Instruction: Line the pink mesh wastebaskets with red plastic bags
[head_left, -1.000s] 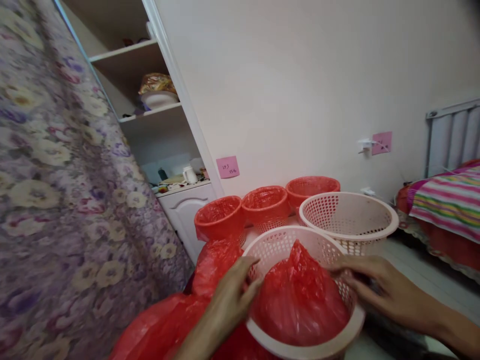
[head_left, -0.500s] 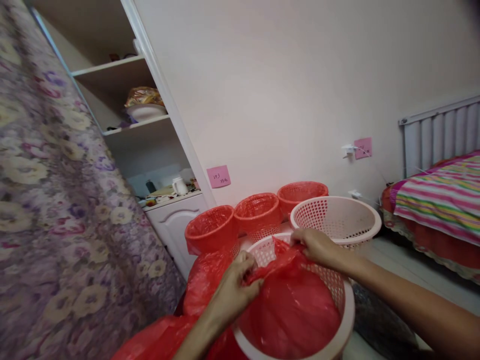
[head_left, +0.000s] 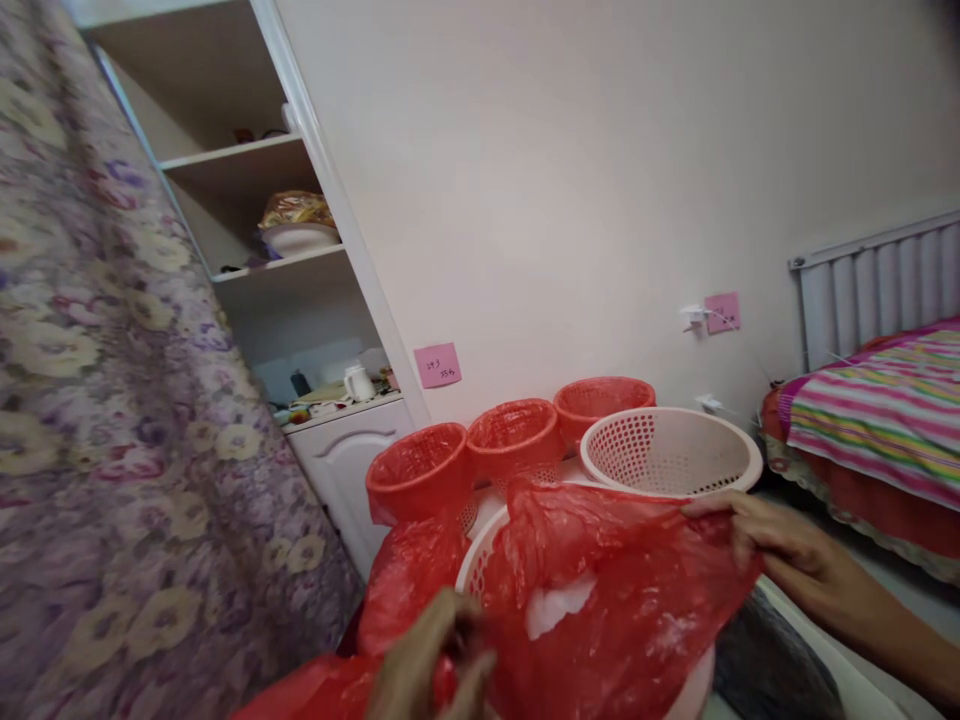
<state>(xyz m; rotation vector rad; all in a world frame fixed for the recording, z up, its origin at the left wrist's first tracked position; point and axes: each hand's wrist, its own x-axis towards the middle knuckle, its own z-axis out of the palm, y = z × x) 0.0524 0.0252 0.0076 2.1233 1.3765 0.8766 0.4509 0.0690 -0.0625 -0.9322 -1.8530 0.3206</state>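
Observation:
A red plastic bag (head_left: 622, 580) is stretched between my two hands over a pale pink perforated basket (head_left: 475, 562). My right hand (head_left: 780, 540) pinches the bag's edge at the right, just past the basket's rim. At the lower left, my left hand (head_left: 439, 650) is closed on the bag, its fingers blurred by motion. A pale patch shows through a gap in the film. Most of the basket is hidden under the bag.
Behind stand three baskets lined with red bags: a left one (head_left: 418, 470), a middle one (head_left: 516, 435) and a far one (head_left: 600, 395). An unlined pale basket (head_left: 667, 450) stands at right. More red bags (head_left: 416, 570) lie at left, beside a floral curtain (head_left: 135, 450).
My hands have moved apart, the right one to the right and the left one down toward me. The bag, bunched between them before, is now spread wide across the basket.

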